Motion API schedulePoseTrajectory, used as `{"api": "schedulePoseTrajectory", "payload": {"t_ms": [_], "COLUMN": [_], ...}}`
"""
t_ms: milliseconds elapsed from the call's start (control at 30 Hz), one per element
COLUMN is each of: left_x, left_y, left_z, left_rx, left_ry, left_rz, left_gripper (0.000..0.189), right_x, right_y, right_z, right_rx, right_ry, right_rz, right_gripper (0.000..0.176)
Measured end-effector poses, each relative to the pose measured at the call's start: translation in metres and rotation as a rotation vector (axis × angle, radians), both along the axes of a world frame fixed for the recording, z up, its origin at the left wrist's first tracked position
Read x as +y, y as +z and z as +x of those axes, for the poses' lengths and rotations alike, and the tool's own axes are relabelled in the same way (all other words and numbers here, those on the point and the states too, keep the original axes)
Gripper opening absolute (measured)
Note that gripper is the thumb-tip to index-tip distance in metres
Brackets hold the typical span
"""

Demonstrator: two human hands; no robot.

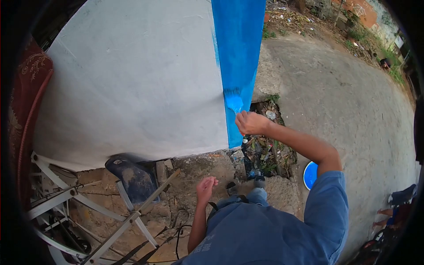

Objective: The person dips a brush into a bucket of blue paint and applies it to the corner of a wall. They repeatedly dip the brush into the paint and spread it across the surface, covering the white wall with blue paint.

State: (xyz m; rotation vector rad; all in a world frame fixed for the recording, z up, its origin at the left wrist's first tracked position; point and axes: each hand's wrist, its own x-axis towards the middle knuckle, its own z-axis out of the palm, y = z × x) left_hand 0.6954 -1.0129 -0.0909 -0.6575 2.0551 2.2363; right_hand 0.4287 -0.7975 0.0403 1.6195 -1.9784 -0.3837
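My right hand (251,123) is closed round the handle of a paintbrush (234,101) whose ferrule and head are coated in blue. Its dark bristle tips touch the blue-painted strip (240,44) at the wall's edge, close to the border with the white wall (141,79). Part of the handle is hidden by my fingers; a bit of red shows below them. My left hand (206,189) hangs low in front of my body, fingers loosely curled together, with nothing visible in them. Blue paint fills a round container (310,175) on the ground beyond my right arm.
A metal folding frame (106,236) and a dark, dusty plastic object (132,174) stand at the lower left. A dark red patterned cushion (31,101) borders the wall. Below the strip lies a debris-filled gap (271,154). Concrete pavement (335,88) stretches right; people (393,210) are at the edge.
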Motion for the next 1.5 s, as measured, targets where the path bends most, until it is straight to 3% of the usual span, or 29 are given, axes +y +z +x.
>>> {"api": "schedulePoseTrajectory", "payload": {"t_ms": [100, 267, 733, 833, 900, 933, 1000, 1067, 1100, 1167, 1200, 1267, 1300, 1367, 1500], "left_x": [-0.001, 0.002, 0.003, 0.007, 0.013, 0.015, 0.019, 0.023, 0.025, 0.029, 0.031, 0.037, 0.041, 0.050, 0.061], "left_y": [-0.003, 0.003, -0.001, -0.002, 0.000, 0.001, 0.004, 0.008, 0.010, 0.015, 0.015, 0.014, 0.016, 0.021, 0.026], "left_z": [0.004, 0.006, -0.008, -0.014, -0.020, -0.023, -0.028, -0.034, -0.038, -0.045, -0.048, -0.058, -0.062, -0.069, -0.081], "left_rx": [-0.020, -0.029, -0.018, -0.019, -0.024, -0.016, -0.009, -0.007, -0.008, -0.048, -0.051, -0.021, -0.026, -0.051, -0.049], "left_ry": [0.005, 0.024, -0.025, -0.050, -0.057, -0.074, -0.092, -0.132, -0.133, -0.168, -0.176, -0.209, -0.216, -0.209, -0.221], "left_rz": [0.005, 0.046, -0.001, 0.019, 0.025, 0.043, 0.060, 0.055, 0.052, 0.029, 0.025, 0.006, 0.002, 0.021, -0.005], "left_gripper": [0.020, 0.020, 0.023, 0.021, 0.021, 0.021, 0.021, 0.021, 0.021, 0.021, 0.021, 0.021, 0.021, 0.022, 0.022], "right_x": [-0.002, -0.002, 0.029, 0.040, 0.037, 0.040, 0.049, 0.050, 0.052, 0.058, 0.060, 0.065, 0.068, 0.071, 0.066], "right_y": [-0.015, -0.027, 0.120, 0.123, 0.108, 0.095, 0.056, 0.016, 0.005, -0.012, -0.020, -0.034, -0.045, -0.071, -0.093], "right_z": [0.002, -0.008, 0.004, 0.032, 0.051, 0.057, 0.066, 0.080, 0.090, 0.108, 0.114, 0.116, 0.114, 0.113, 0.109], "right_rx": [-0.165, -0.247, -0.112, -0.264, -0.959, -0.951, -1.458, -1.698, -1.698, -2.121, -2.116, -2.369, -2.369, -2.235, -2.156], "right_ry": [0.074, 0.059, -0.041, -0.142, -0.343, -0.345, -0.517, -0.413, -0.412, -0.132, -0.132, -0.496, -0.497, -0.788, -0.901], "right_rz": [0.001, -0.005, -0.418, -0.564, -1.270, -1.269, -1.707, -1.977, -1.981, -2.030, -2.042, -1.906, -1.917, -1.351, -1.365], "right_gripper": [0.036, 0.031, 0.017, 0.017, 0.020, 0.020, 0.027, 0.031, 0.031, 0.036, 0.036, 0.023, 0.023, 0.023, 0.038]}}
